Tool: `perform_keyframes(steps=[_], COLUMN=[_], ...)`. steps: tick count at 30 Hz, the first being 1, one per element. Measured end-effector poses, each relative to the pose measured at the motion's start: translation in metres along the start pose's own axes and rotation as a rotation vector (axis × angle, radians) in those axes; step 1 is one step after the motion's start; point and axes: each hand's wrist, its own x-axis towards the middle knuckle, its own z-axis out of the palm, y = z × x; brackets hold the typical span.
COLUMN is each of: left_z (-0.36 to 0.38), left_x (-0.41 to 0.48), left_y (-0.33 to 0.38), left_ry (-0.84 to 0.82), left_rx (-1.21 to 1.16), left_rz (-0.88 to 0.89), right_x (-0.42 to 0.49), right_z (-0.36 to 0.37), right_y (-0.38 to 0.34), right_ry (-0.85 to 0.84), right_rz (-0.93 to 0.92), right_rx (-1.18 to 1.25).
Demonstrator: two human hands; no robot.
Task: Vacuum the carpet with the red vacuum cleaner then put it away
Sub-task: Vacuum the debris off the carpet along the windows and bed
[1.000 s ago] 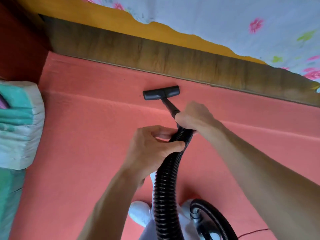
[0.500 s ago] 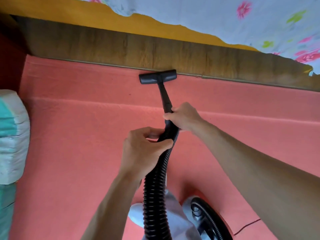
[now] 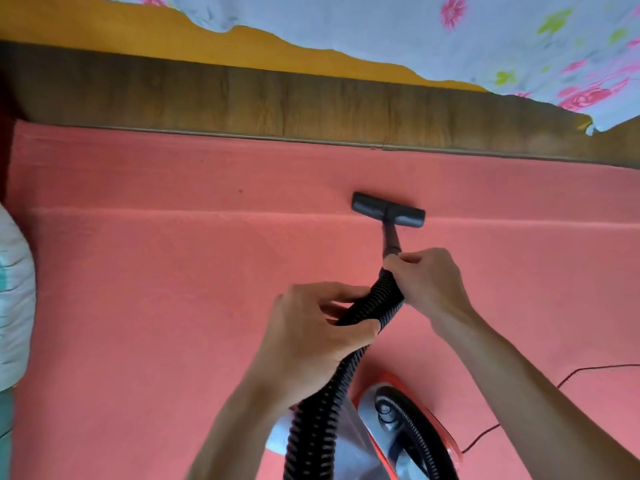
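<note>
The right hand [image 3: 429, 282] is wrapped round the front end of the black ribbed hose [image 3: 323, 410], just where it meets the short rigid tube [image 3: 391, 239]; thumb and fingers are curled round it. The left hand [image 3: 311, 327] grasps the same hose a little farther back, fingers folded over the top and thumb underneath, so the hose bends between the two hands. Both forearms reach in from the bottom of the view.

From the right hand the tube runs forward and down to the flat black floor nozzle [image 3: 388, 214], which lies on the pink-red carpet [image 3: 138, 306], on a faint crease that crosses it from left to right. The nozzle sits apart from the wooden bed frame [image 3: 242, 98], with a strip of bare carpet between them.

Behind the hands, at the lower edge, the hose loops back to the red vacuum cleaner [image 3: 370, 410], which stands on the carpet below the right forearm. A thin dark cord [image 3: 581, 370] trails off to the right of it.

Above the frame hang an orange cover [image 3: 104, 29] and a pale floral sheet [image 3: 450, 39]. A white and green bundle of cloth [image 3: 14, 289] shows at the left edge.
</note>
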Motion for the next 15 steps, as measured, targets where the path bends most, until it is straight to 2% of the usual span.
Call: perform_keyframes(steps=[3,8,12,15], left_z=[0.021,0.006,0.015,0.019], left_x=[0.016,0.043,0.052,0.048], left_y=[-0.003,0.0,-0.002,0.004], left_ry=[0.07,0.1,0.053,-0.003], left_rx=[0.062,0.115,0.21,0.308], left_rz=[-0.004,0.042,0.05,0.075], right_x=[0.016,0.037,0.039,0.031], right_z=[0.01,0.026,0.039,0.03], right_y=[0.012,0.001,0.008,0.015], right_ry=[0.0,0.034,0.083,0.053], right_rz=[0.098,0.103,0.147,0.194], right_rx=[0.095,0.319,0.355,0.344])
